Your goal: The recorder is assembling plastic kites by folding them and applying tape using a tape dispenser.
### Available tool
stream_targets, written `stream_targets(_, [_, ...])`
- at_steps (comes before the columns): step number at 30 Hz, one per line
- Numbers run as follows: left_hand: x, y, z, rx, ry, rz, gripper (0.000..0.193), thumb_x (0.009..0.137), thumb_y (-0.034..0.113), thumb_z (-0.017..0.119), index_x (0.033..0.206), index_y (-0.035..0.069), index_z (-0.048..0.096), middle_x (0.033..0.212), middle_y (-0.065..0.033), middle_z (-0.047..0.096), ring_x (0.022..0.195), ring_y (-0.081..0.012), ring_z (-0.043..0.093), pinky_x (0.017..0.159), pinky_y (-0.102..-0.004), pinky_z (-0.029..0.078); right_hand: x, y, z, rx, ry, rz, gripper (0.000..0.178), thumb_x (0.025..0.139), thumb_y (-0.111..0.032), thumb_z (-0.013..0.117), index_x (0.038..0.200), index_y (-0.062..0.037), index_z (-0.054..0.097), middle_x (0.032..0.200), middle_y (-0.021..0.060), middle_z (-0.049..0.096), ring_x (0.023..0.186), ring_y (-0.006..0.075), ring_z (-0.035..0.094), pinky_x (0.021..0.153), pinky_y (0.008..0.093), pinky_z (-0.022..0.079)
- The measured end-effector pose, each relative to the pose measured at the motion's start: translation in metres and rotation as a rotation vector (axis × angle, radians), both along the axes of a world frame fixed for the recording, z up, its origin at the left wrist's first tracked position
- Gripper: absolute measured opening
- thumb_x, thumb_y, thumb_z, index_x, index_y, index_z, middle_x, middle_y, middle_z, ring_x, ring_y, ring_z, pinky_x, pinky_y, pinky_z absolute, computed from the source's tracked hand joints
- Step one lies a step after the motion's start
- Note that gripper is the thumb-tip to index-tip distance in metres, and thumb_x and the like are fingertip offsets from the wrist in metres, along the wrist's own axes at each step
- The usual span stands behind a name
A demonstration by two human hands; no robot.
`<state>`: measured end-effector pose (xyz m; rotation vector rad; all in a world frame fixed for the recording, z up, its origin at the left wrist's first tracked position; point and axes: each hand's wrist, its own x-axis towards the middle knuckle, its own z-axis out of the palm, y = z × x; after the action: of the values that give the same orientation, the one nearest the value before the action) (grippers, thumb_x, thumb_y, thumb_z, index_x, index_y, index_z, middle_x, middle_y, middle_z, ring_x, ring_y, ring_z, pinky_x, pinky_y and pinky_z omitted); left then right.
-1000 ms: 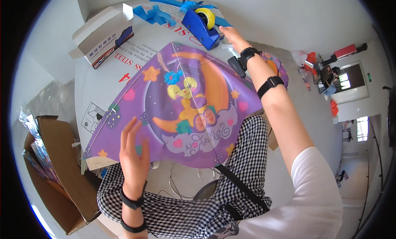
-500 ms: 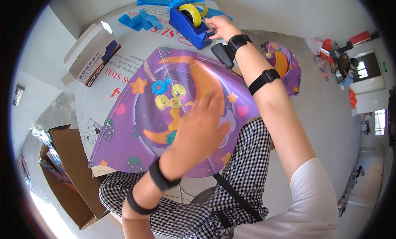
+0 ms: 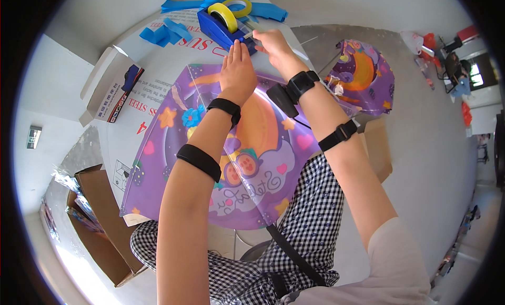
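Note:
A blue tape dispenser (image 3: 213, 29) with a yellow-cored roll of clear tape (image 3: 223, 17) stands at the far side of the tabletop. My right hand (image 3: 272, 44) is closed in a pinch at the dispenser's front end, on what looks like the strip of tape. Beside it, my left hand (image 3: 238, 74) has its fingers stretched out together, their tips at the dispenser's near side. Under my left forearm a purple kite (image 3: 263, 171) with a moon-and-cartoon print and thin rods lies across the table edge and my lap. Part of it is hidden by that arm.
Blue ribbon strips (image 3: 165, 32) lie around the dispenser. An open dispenser carton (image 3: 111, 89) stands at the left. Another purple kite (image 3: 363, 76) is at the right, near a cardboard box (image 3: 376, 147). A brown carton of packets (image 3: 105, 221) sits low at the left.
My left hand has moved from over the kite up to the dispenser. My right hand stays at the dispenser's front end. The whole view has shifted slightly.

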<state>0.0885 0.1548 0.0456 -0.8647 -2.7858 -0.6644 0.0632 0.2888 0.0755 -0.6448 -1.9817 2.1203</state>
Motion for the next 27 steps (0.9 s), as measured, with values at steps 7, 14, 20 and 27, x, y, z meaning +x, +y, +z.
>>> stream_targets(7, [0.008, 0.010, 0.002, -0.135, 0.068, 0.095, 0.074, 0.085, 0.013, 0.056, 0.148, -0.001, 0.021, 0.155, -0.0176, 0.025, 0.141, -0.0294, 0.031, 0.111, -0.0417, 0.031, 0.046, 0.009, 0.005, -0.176, 0.042, 0.029, 0.024, 0.088, -0.021, 0.067, 0.095, 0.0016, 0.064, 0.092, 0.0065, 0.062, 0.088, 0.0168, 0.058, 0.066, 0.0328, 0.048])
stream_targets(14, [0.012, 0.021, 0.007, -0.229, 0.100, 0.187, 0.077, 0.083, 0.013, 0.057, 0.149, 0.001, 0.021, 0.155, -0.0144, 0.027, 0.141, -0.0262, 0.032, 0.109, -0.0430, 0.034, 0.099, 0.023, 0.004, -0.011, -0.051, 0.060, 0.026, 0.090, -0.024, 0.065, 0.087, 0.0021, 0.065, 0.083, 0.0061, 0.063, 0.078, 0.0152, 0.059, 0.069, 0.0306, 0.049])
stream_targets(20, [0.013, 0.024, 0.010, -0.239, 0.080, 0.202, 0.073, 0.087, 0.016, 0.056, 0.149, 0.000, 0.021, 0.155, -0.0145, 0.027, 0.140, -0.0258, 0.033, 0.109, -0.0463, 0.033, 0.167, 0.059, -0.016, 0.033, -0.085, 0.148, 0.026, 0.091, -0.028, 0.065, 0.088, -0.0019, 0.064, 0.085, 0.0031, 0.063, 0.079, 0.0115, 0.057, 0.070, 0.0266, 0.046])
stream_targets(27, [0.012, 0.023, 0.010, -0.244, 0.073, 0.197, 0.071, 0.087, 0.015, 0.055, 0.149, 0.001, 0.021, 0.155, -0.0135, 0.027, 0.141, -0.0256, 0.032, 0.110, -0.0461, 0.032, 0.273, 0.088, -0.017, 0.090, -0.311, 0.118, 0.021, 0.094, -0.027, 0.063, 0.090, -0.0060, 0.064, 0.089, 0.0006, 0.062, 0.081, 0.0084, 0.055, 0.073, 0.0246, 0.045])
